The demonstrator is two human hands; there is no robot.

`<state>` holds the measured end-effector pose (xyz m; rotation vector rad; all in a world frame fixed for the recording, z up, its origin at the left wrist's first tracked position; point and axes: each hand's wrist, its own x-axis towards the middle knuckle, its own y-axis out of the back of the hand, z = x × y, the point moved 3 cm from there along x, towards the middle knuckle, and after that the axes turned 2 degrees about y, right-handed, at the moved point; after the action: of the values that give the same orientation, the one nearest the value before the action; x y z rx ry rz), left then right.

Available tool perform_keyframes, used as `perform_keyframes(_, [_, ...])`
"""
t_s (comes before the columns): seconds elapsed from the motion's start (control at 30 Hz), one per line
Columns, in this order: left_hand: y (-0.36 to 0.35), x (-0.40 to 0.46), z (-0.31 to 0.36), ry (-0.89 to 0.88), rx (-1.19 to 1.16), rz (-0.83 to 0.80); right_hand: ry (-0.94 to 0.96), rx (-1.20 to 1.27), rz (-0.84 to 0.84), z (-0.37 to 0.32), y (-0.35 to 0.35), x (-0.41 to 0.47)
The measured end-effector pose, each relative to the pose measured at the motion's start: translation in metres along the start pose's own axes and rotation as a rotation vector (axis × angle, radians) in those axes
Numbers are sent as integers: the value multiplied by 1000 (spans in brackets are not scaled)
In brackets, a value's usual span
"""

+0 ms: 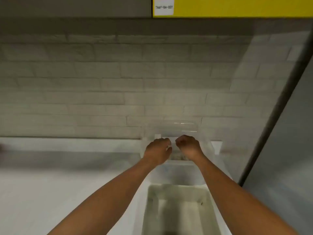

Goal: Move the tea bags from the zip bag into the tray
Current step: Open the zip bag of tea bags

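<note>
Over a white table [50, 192], the left hand [157, 150] and right hand [188, 146] pinch the top edge of a clear zip bag [184, 128], fingers curled, held upright at 12 o'clock. The tea bags [177, 156] show faintly below the hands. The tray [145, 209] lies at 6 o'clock, long axis toward the person, about equally near both hands.

A pale brick wall [105, 85] rises behind a white counter [50, 184]. Above hangs a grey cabinet [74, 6] beside a yellow panel [245, 6] bearing a white label [164, 7]. A grey slanted panel [291, 141] stands at right.
</note>
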<state>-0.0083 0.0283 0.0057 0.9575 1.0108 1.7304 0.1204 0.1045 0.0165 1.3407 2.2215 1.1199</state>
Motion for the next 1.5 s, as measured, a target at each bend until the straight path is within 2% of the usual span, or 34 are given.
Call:
perform_keyframes(0.13, [-18,28,-5,173,-83,-103,-143,-23,-100,30,-6,24])
perform_keyframes(0.23, [-32,44,-11,203,-92,-171,-123,-105,-209,46,-21,32])
perform_keyframes(0.37, [-51,59,-21,234,-6,-284,-119,-217,-334,59,-34,41])
perform_keyframes(0.47, [-66,63,-29,275,48,-438,-152,-263,-442,66,-41,47])
perform_keyframes(0.67, [-90,65,-43,404,111,-693,-155,-304,-536,75,-57,58])
perform_keyframes(0.73, [-92,65,-40,383,167,-750,-148,-308,-557,74,-59,57])
perform_keyframes(0.8, [-93,68,-36,341,176,-720,-159,-284,-561,77,-59,58])
perform_keyframes(0.93, [-71,82,-29,345,38,-537,-128,-171,-470,77,-58,62])
perform_keyframes(1.1, [-14,82,-7,35,-71,-329,28,-68,-238,56,-45,63])
perform_keyframes(1.2, [19,74,-5,-137,-102,-203,96,-24,-175,41,-31,65])
perform_keyframes(1.27, [46,66,-8,-179,-156,-90,153,7,-123,27,-21,63])
perform_keyframes(1.4, [108,45,-17,-222,-264,32,252,137,120,2,-3,56])
perform_keyframes(1.5, [148,25,-29,-245,-280,76,291,271,152,-23,6,50])
